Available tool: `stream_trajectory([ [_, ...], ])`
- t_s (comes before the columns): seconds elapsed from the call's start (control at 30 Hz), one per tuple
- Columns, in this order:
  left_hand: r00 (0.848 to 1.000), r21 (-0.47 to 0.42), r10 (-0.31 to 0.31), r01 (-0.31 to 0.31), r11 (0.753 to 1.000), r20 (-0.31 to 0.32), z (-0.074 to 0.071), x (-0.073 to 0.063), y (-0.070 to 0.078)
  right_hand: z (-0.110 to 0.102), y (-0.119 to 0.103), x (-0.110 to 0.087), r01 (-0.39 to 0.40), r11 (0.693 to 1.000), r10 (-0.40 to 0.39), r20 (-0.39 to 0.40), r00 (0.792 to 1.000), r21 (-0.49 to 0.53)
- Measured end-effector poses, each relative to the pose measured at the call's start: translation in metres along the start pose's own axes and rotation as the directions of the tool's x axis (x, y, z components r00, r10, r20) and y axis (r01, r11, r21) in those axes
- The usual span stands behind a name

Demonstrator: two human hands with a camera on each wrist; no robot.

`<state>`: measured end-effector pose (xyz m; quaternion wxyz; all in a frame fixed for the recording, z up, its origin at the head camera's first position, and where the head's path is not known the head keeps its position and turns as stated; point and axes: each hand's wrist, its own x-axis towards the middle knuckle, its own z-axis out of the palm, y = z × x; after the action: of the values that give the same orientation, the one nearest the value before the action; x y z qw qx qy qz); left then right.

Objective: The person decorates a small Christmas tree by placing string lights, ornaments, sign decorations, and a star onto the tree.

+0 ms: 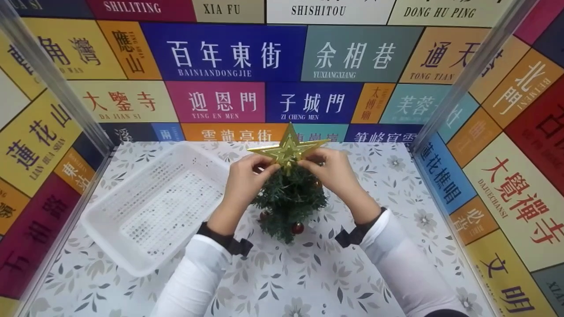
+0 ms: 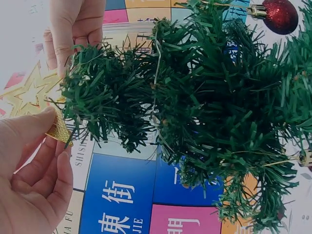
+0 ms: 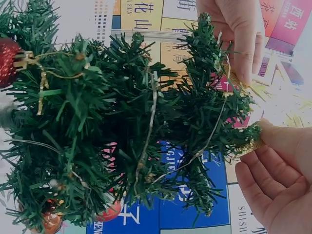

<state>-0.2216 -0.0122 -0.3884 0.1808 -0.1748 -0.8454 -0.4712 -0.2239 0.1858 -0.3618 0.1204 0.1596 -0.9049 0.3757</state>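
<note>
A gold star point(image 1: 288, 147) stands upright at the top of a small green Christmas tree point(image 1: 288, 202). My left hand point(image 1: 244, 180) pinches the star's lower left point between thumb and fingers. On the other side, my right hand point(image 1: 337, 169) pinches its lower right point. In the left wrist view the star point(image 2: 31, 92) meets the tree's tip, where green needles cover part of its base. Red baubles hang among the branches, one bauble point(image 1: 297, 227) low at the front. A thin wire runs around the branches point(image 3: 153, 107).
A white perforated plastic basket point(image 1: 154, 259) sits left of the tree on a floral-patterned tabletop point(image 1: 273, 281). Panels printed with coloured name signs point(image 1: 224, 53) close in the back and both sides, with clear corner posts point(image 1: 462, 70).
</note>
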Motion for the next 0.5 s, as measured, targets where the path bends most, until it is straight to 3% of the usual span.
stream_trajectory([
  [0.1, 1.0, -0.003, -0.014, 0.014, 1.0, 0.002, -0.0003, -0.0007, -0.0016, -0.0005, -0.0013, 0.0007, -0.018, 1.0, 0.018, 0.011, 1.0, 0.003],
  [0.3, 0.989, -0.029, -0.14, 0.141, 0.99, 0.038, -0.0036, -0.0009, -0.0033, -0.0016, -0.0056, 0.003, -0.054, 0.998, 0.056, 0.075, 0.996, -0.018],
  [0.5, 0.975, -0.059, -0.212, 0.216, 0.975, 0.07, -0.0051, -0.0033, -0.0081, -0.0033, -0.0094, 0.0032, -0.117, 0.992, 0.122, 0.142, 0.982, -0.046],
])
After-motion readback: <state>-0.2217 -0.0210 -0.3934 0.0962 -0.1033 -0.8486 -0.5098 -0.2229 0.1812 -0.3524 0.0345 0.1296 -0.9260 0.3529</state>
